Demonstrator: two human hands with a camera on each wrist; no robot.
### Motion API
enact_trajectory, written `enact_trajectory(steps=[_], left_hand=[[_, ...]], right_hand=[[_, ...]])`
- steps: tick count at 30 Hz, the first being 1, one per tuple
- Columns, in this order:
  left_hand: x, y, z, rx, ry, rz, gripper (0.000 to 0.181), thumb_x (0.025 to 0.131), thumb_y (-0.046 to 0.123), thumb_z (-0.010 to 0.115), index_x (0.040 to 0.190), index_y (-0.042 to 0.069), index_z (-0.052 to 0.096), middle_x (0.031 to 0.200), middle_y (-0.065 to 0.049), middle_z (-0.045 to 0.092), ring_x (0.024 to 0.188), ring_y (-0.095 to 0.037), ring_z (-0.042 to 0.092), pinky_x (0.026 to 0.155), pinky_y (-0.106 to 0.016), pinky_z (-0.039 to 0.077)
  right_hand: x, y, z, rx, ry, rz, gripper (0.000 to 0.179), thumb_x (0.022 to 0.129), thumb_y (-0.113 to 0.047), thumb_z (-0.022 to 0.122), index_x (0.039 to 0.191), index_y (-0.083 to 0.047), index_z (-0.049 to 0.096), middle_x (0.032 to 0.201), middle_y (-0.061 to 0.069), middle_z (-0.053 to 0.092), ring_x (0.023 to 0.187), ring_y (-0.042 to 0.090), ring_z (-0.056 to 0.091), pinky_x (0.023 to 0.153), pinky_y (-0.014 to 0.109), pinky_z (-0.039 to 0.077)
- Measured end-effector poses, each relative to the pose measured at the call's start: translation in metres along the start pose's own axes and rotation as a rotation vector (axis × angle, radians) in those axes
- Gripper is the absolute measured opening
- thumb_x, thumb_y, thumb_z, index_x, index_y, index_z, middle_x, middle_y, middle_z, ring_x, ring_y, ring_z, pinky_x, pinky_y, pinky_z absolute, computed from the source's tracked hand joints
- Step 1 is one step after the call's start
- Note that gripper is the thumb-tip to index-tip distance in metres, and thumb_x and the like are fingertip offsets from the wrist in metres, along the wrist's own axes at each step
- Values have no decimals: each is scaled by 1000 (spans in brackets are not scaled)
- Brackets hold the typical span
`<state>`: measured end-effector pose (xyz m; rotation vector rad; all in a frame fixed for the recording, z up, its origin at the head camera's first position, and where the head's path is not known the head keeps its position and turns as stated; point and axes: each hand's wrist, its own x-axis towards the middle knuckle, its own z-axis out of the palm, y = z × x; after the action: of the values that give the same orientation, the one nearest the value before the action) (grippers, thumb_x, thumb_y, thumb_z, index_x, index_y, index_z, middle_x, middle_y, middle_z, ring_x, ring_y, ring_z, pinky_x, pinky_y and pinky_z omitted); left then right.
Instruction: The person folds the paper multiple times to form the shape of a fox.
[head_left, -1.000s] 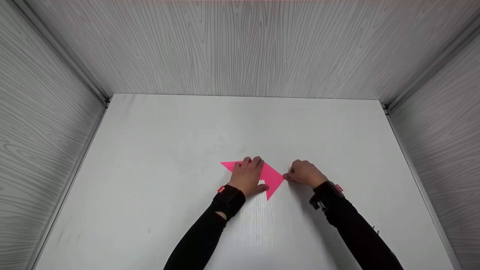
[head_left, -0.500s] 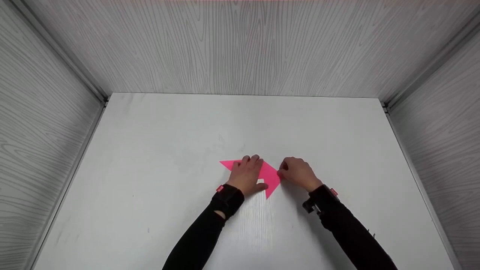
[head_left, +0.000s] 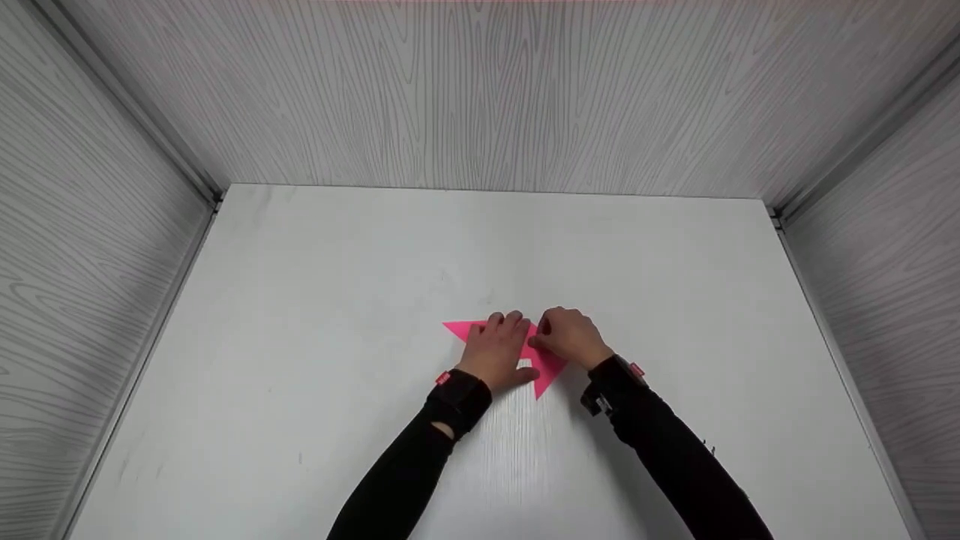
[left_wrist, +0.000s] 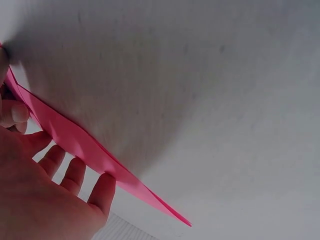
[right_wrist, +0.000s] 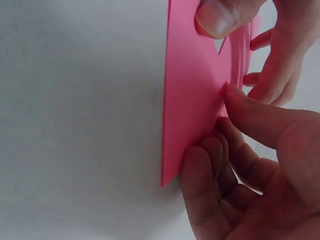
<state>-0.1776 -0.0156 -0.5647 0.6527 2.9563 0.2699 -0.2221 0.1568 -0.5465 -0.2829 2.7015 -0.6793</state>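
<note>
A folded sheet of pink paper [head_left: 550, 367] lies on the white table with pointed corners to the left, right and front. My left hand [head_left: 495, 356] rests across its middle, the fingers spread along the paper and the thumb [right_wrist: 215, 20] on its near part. Close beside it, over the right part of the paper, my right hand [head_left: 574, 337] pinches the paper between thumb and forefinger. In the right wrist view that thumb [right_wrist: 240, 102] sits at a paper edge while the other fingers curl under. The left wrist view shows the paper's folded layers slightly parted along their edge.
The white table [head_left: 337, 262] is bounded by a wood-grain back panel [head_left: 480, 97] and side panels on the left [head_left: 82, 262] and right [head_left: 885, 225]. Both wrists carry dark straps over black sleeves.
My right hand has moved left from the paper's right corner, over the paper towards my left hand. The left hand has stayed in place.
</note>
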Motion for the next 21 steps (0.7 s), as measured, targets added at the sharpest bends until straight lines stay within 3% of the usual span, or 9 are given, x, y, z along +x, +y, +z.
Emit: enact_trajectory(steps=[13,21], left_hand=[[-6,-4,3,-14,6,-5,83,93,56,75,158,13,46,159,-9,50,145,-29,50,115,-52,47],[-6,-19,5,42,74,-82,82,92,58,74,155,11,51,150,-10,58,142,-33,51,120,-63,39]], right_hand=[[2,-6,0,-2,-35,5,26,95,-26,76,93,0,71,92,13,72,75,17,57,64,26,41],[3,-5,-1,-4,-55,21,24,94,-23,77,94,0,71,89,11,72,74,15,56,64,25,41]])
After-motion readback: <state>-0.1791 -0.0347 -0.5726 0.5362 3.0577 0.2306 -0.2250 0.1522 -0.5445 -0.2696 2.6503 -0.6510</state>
